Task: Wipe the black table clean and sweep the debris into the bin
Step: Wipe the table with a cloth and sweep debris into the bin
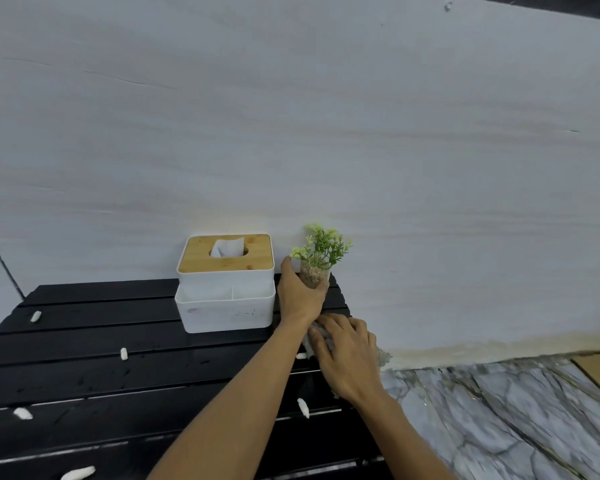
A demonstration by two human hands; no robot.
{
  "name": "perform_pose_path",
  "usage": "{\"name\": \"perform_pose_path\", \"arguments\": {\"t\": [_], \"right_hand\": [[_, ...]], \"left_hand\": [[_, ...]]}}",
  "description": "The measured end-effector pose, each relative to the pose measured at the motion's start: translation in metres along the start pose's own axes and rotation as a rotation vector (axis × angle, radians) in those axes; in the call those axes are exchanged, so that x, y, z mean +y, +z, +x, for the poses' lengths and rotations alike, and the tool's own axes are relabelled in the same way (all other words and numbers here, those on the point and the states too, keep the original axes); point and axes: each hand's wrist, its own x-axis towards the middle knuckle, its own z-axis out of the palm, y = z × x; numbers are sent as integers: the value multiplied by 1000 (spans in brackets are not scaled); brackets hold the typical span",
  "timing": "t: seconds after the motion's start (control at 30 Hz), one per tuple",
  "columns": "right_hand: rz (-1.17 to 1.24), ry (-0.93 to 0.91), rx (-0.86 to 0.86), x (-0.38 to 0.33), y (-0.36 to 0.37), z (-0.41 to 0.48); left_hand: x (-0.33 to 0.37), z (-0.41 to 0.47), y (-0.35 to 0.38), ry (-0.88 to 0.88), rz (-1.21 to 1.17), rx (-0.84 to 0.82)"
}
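The black slatted table (118, 344) stands against a pale wall. Several white debris pieces lie on it, one (124, 354) mid-table, one (303, 408) near my arms, one (35, 316) at the left. My left hand (300, 296) grips a small potted plant (321, 252) at the table's far right corner. Just in front of it, my right hand (347, 355) presses a grey cloth (314, 341) onto the table's right edge. The cloth is mostly hidden under the hand. No bin is in view.
A white tissue box (226, 282) with a wooden lid stands at the back of the table, left of the plant. Grey marbled floor (499, 420) lies to the right of the table. The wall runs directly behind.
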Motion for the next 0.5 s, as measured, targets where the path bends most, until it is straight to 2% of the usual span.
{"name": "perform_pose_path", "arguments": {"t": [0.13,0.3,0.37,0.5], "right_hand": [[43,5,-17,1,-2,-1],[-3,18,-46,1,-3,-1],[33,40,-38,2,-1,0],[49,23,-26,9,10,4]], "left_hand": [[13,-38,-13,-47,-65,-69],[21,-100,-53,73,-104,-143],[20,-112,-83,191,-48,-91],[1,-98,-149,364,206,165]]}}
